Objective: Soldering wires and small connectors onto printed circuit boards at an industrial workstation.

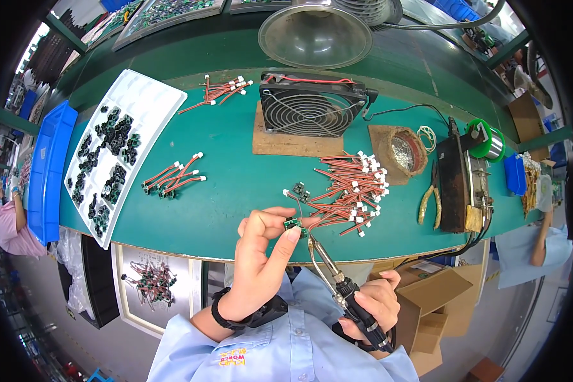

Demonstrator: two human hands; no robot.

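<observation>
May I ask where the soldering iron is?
In the head view, the soldering iron is in the right hand, low, right of centre, its tip by the green board in the left hand.

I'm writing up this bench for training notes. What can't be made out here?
Board, head view: joints too small; left grip covers part of it.
Iron, head view: tip too small to tell whether it touches the board; right grip hides some of the handle.
Duct, head view: cut off by the upper edge.
Co-worker in pink, head view: small and blurred near the left rim.
</observation>
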